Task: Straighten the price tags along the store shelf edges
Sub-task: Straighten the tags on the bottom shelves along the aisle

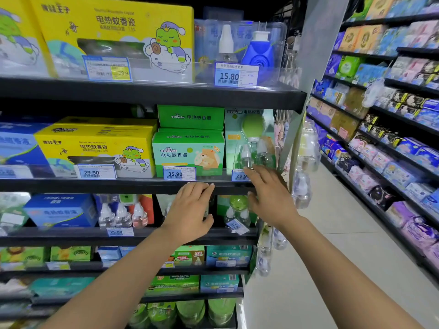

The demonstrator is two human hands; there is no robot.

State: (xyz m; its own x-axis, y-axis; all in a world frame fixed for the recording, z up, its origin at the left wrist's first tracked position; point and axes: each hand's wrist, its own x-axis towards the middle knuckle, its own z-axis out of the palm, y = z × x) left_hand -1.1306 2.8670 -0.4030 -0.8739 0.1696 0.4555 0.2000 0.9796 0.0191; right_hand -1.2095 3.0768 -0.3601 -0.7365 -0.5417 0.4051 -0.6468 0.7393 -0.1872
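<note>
Left hand (190, 210) lay flat with fingers straight and together, tips on the black shelf edge (118, 186) just below the 35.90 tag (179, 173). Right hand (270, 198) was spread, fingers apart, index tip touching the 29.9 tag (240, 175) at its upper left. A tilted 29.90 tag (236, 226) sat one shelf down, between the wrists.

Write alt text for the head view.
Two bare hands reach to a store shelf edge: the right hand touches a 29.90 price tag, the left hand rests beside it. Below, another tag hangs tilted.
</note>
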